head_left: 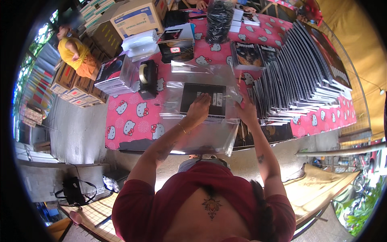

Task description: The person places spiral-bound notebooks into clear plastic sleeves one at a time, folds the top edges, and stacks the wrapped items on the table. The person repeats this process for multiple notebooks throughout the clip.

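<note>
A black spiral notebook with a white label lies on clear plastic sleeves at the middle of the table. My left hand rests flat on its cover, fingers stretched out. At the sleeve's right edge, my right hand has its thumb and fingers closed on the clear plastic beside the notebook. The plastic spreads past the notebook on every side and hangs toward the table's near edge.
Leaning rows of spiral notebooks crowd the right side. A black tape dispenser and a notebook stack stand left. Behind are a black-wrapped roll and a cardboard box. A person in yellow is at far left.
</note>
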{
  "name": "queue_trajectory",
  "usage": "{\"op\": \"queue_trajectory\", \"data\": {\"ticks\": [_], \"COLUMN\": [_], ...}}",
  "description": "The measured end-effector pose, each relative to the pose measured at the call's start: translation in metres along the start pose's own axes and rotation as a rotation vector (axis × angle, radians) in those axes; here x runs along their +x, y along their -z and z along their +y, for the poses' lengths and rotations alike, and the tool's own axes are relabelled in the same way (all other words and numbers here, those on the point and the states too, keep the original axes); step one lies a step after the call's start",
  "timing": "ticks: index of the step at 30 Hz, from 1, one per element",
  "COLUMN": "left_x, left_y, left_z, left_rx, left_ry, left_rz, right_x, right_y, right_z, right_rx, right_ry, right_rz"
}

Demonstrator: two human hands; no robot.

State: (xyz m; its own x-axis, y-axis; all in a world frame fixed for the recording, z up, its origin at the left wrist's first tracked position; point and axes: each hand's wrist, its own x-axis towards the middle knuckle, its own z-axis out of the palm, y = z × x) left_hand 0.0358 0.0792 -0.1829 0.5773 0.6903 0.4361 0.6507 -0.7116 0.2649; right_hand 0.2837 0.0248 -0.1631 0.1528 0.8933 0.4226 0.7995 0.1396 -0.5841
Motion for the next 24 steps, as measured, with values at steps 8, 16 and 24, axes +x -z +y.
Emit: {"op": "queue_trajectory", "data": {"ticks": [8,16,24], "left_x": [0.003,0.017,0.011], "left_y": [0.001,0.019,0.018], "left_z": [-0.002,0.024,0.007], "left_rx": [-0.051,0.243,-0.038], "left_ry": [-0.018,-0.083,0.108], "left_rz": [-0.003,0.067,0.033], "right_x": [0.032,0.037,-0.031], "right_y": [-0.026,-0.028,-0.025], "right_z": [0.037,0.051,-0.083], "right_rx": [0.76,0.76,0.027], "right_ry": [-0.862,-0.535,0.098], "right_rz": [-0.455,-0.095,-0.005]}}
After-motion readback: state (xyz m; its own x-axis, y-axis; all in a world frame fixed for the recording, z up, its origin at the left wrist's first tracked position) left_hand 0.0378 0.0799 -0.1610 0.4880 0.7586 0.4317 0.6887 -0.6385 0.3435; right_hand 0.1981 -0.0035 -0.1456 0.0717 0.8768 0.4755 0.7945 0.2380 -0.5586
